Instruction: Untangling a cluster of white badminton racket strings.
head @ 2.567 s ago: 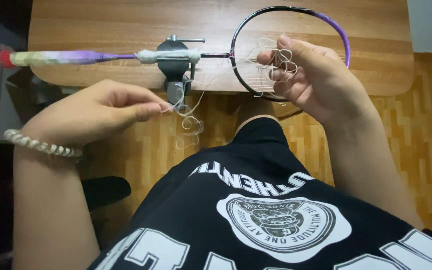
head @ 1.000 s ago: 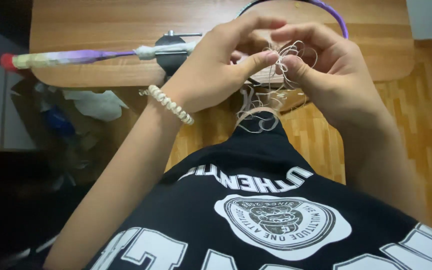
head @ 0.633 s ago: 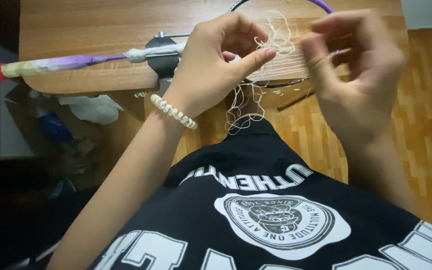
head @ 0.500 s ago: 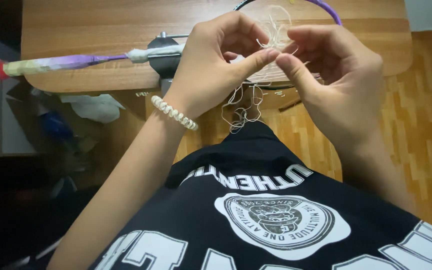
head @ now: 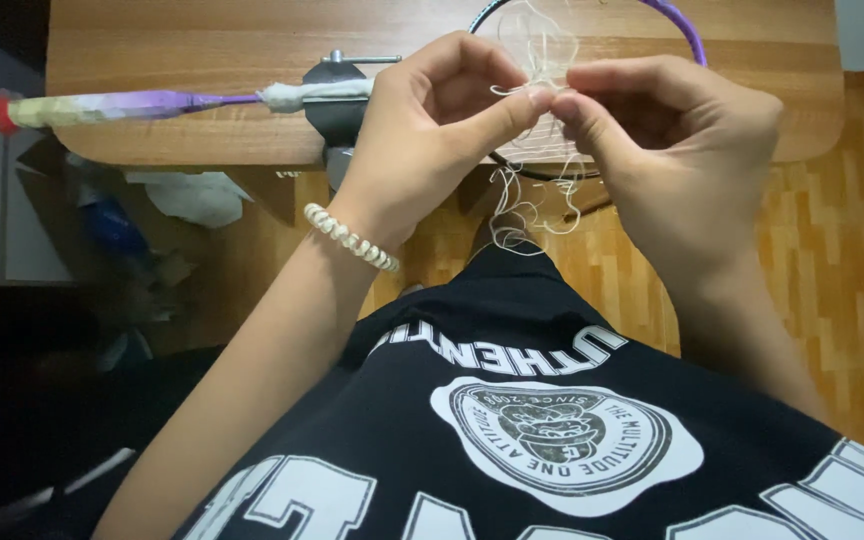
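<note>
I've got my left hand [head: 432, 140] and right hand [head: 672, 150] meeting fingertip to fingertip, both pinching a tangle of pale string [head: 537, 150] over the racket [head: 352, 95]. The racket lies on the wooden worktop [head: 202, 50], its shaft gripped in a small dark clamp [head: 337, 100]. Loose string ends dangle below my fingers.

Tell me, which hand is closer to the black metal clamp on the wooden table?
Left. The left hand is right beside the black metal clamp; the right hand is farther off, beyond the left.
</note>
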